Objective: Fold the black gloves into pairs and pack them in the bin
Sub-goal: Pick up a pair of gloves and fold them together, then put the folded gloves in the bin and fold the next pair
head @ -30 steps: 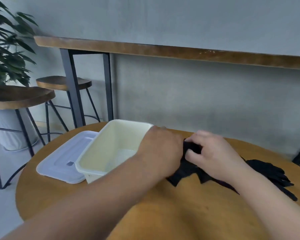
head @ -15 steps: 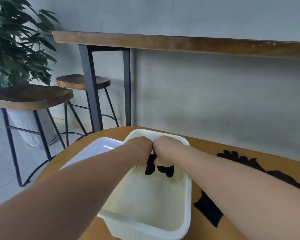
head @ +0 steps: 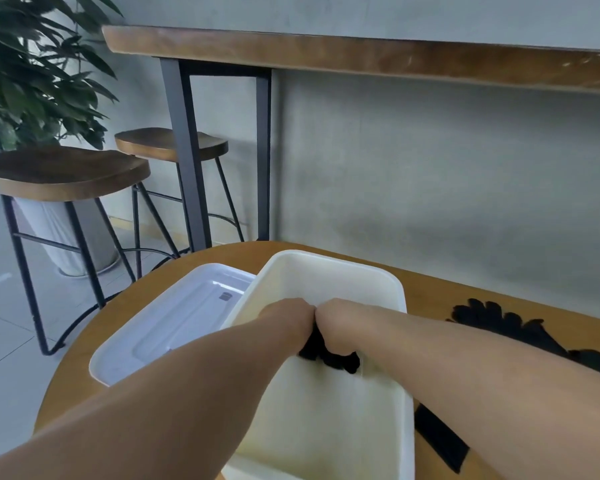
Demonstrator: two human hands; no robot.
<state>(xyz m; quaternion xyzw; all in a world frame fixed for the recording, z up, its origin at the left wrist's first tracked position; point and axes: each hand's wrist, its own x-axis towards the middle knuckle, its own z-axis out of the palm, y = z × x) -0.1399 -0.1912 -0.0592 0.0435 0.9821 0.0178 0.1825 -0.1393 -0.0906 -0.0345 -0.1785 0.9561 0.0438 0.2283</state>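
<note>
A cream plastic bin (head: pixel 329 271) stands on the round wooden table (head: pixel 426 292). My left hand (head: pixel 286 322) and my right hand (head: pixel 340 325) are side by side inside it, knuckles touching. Both are closed on a folded pair of black gloves (head: pixel 329 355), which hangs low over the bin's floor. More black gloves (head: pixel 499 323) lie flat on the table to the right, partly hidden behind my right forearm. Another black glove (head: pixel 440 441) shows below that arm, next to the bin.
The bin's white lid (head: pixel 174 327) lies upside down on the table, left of the bin. Two wooden stools (head: pixel 63 171) and a potted plant (head: pixel 32 71) stand to the left. A high wooden counter (head: pixel 361 53) runs along the grey wall behind.
Both hands lifted the folded gloves off the table on the right and carried them left into the bin. In the last half second they sank slightly lower inside it.
</note>
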